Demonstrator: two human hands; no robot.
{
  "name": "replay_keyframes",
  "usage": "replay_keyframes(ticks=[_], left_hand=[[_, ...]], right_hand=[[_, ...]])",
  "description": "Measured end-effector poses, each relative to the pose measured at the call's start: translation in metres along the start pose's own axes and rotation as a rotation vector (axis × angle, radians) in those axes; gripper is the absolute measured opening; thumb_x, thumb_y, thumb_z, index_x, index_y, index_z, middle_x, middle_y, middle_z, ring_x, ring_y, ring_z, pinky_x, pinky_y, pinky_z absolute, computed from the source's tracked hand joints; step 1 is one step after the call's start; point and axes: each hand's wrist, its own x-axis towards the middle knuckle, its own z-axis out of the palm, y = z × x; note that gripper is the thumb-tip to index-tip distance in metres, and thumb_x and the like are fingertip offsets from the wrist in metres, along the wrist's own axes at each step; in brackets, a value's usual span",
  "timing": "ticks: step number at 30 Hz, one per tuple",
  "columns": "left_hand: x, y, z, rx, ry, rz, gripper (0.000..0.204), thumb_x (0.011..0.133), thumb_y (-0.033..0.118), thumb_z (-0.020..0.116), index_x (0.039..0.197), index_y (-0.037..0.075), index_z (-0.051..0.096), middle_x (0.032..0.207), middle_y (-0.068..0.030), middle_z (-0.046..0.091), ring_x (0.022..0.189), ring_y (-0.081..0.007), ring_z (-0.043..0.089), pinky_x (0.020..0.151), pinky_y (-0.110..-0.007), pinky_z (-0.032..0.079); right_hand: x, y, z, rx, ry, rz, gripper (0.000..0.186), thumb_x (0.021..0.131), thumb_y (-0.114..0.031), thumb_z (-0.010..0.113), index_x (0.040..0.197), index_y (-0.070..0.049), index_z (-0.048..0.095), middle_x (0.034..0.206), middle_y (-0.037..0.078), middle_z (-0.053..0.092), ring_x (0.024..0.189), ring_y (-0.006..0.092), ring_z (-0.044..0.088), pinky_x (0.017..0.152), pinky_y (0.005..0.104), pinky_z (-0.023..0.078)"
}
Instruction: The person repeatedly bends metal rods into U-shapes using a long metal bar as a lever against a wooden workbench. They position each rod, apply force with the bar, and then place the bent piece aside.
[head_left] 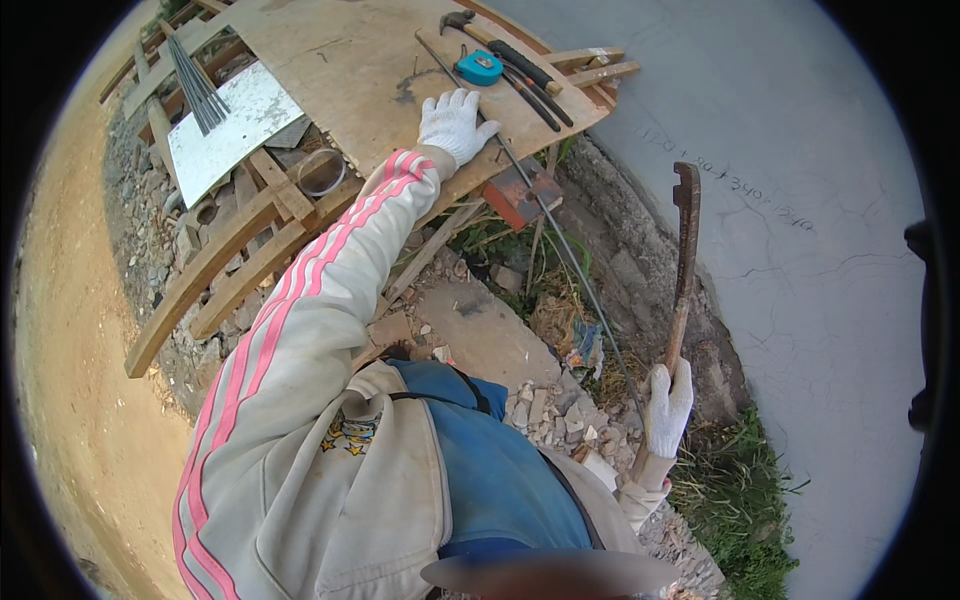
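Note:
My gloved left hand [455,128] lies open on a plywood board [320,55], thumb touching a long thin metal rod [568,258]. The rod slants down from the board toward my gloved right hand [667,405], which is closed on an upright rusty metal bar [685,240] with a notched, hooked head; whether those fingers also touch the rod I cannot tell. On the board beside my left hand are a teal tape measure [480,68], a black-handled claw hammer [520,68] and a long dark-handled tool [532,102]. A reddish block [522,195] sits below the board's edge.
Curved timbers [172,298], a white sheet [225,135] with several metal rods [195,85] and a clear ring-like object [322,172] are at left. Rubble [560,410] and weeds [730,500] lie below. A grey wall [820,300] with scrawled markings stands at right.

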Motion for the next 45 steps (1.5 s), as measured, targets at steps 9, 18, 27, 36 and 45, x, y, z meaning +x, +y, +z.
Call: replay_keyframes(ticks=[9,18,27,36,45], left_hand=[[-0.003,-0.002,0.003,0.033,0.001,0.026,0.072,0.097,0.065,0.063,0.139,0.007,0.064,0.148,-0.0165,0.06,0.138,-0.0324,0.054,0.111,-0.051,0.037],[-0.003,0.004,-0.009,0.09,-0.098,0.014,0.085,0.096,0.074,0.059,0.147,0.006,0.06,0.153,-0.0162,0.058,0.143,-0.0334,0.053,0.115,-0.051,0.037],[-0.007,0.005,-0.005,0.138,-0.091,-0.03,0.086,0.096,0.078,0.055,0.147,0.009,0.061,0.153,-0.0141,0.058,0.146,-0.03,0.051,0.117,-0.047,0.036],[-0.007,0.008,-0.011,0.086,-0.146,-0.065,0.088,0.094,0.081,0.055,0.143,0.009,0.064,0.149,-0.0125,0.06,0.144,-0.0281,0.052,0.116,-0.045,0.036],[-0.007,0.01,-0.017,0.048,-0.178,-0.076,0.089,0.092,0.08,0.058,0.145,0.008,0.064,0.149,-0.0117,0.061,0.143,-0.0272,0.052,0.113,-0.045,0.037]], right_hand=[[0.03,0.015,0.001,-0.458,-0.127,-0.003,0.036,0.1,-0.037,0.074,0.101,-0.002,0.067,0.076,0.02,0.057,0.065,0.0312,0.051,0.065,0.0392,0.048],[0.146,0.029,0.0,-0.589,-0.367,-0.209,0.053,0.096,-0.056,0.073,0.097,-0.003,0.068,0.075,0.024,0.057,0.069,0.0439,0.053,0.065,0.0445,0.048],[0.275,0.049,0.013,-0.592,-0.523,-0.473,0.053,0.096,-0.055,0.071,0.089,-0.004,0.065,0.075,0.025,0.055,0.072,0.0475,0.051,0.065,0.0482,0.046],[0.349,0.066,0.044,-0.483,-0.653,-0.606,0.043,0.098,-0.041,0.069,0.088,0.0,0.058,0.07,0.019,0.04,0.067,0.0312,0.032,0.059,0.0412,0.041],[0.347,0.083,0.053,-0.395,-0.711,-0.621,0.038,0.101,-0.036,0.065,0.093,0.001,0.064,0.069,0.017,0.044,0.066,0.0215,0.039,0.06,0.0427,0.041]])
